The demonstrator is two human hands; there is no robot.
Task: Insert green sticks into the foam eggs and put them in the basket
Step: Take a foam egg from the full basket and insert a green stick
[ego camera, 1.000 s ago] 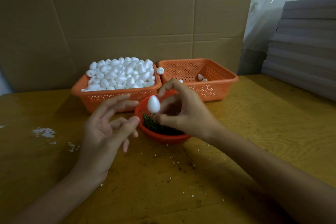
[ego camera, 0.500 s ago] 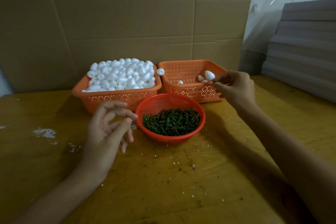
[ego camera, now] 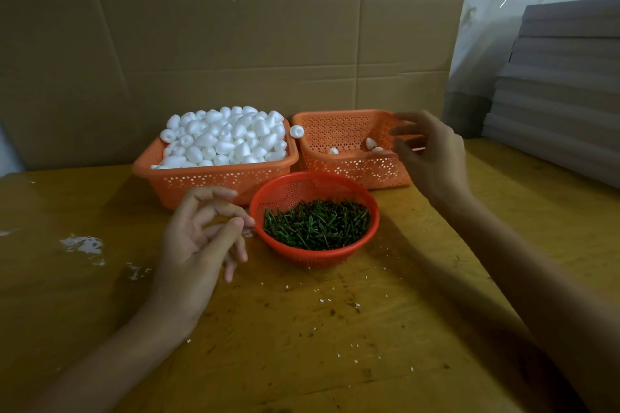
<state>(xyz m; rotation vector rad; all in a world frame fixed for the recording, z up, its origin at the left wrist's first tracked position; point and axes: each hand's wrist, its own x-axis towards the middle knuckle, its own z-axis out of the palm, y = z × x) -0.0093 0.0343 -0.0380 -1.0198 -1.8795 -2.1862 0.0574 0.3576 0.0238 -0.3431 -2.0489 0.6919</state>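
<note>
An orange basket at the back left is heaped with white foam eggs. Beside it on the right stands a second orange basket with a few eggs lying in it. One egg sits between the two baskets' rims. A round red bowl in front holds several green sticks. My right hand hovers at the right basket's near right corner, fingers loosely spread, holding nothing. My left hand hangs above the table left of the bowl, fingers relaxed and empty.
The yellow wooden table carries white foam crumbs and dark flecks. A cardboard wall stands right behind the baskets. Grey stacked sheets lie at the far right.
My right hand carried an egg from above the red bowl to the right basket and let it go there. My left hand stayed nearly still.
</note>
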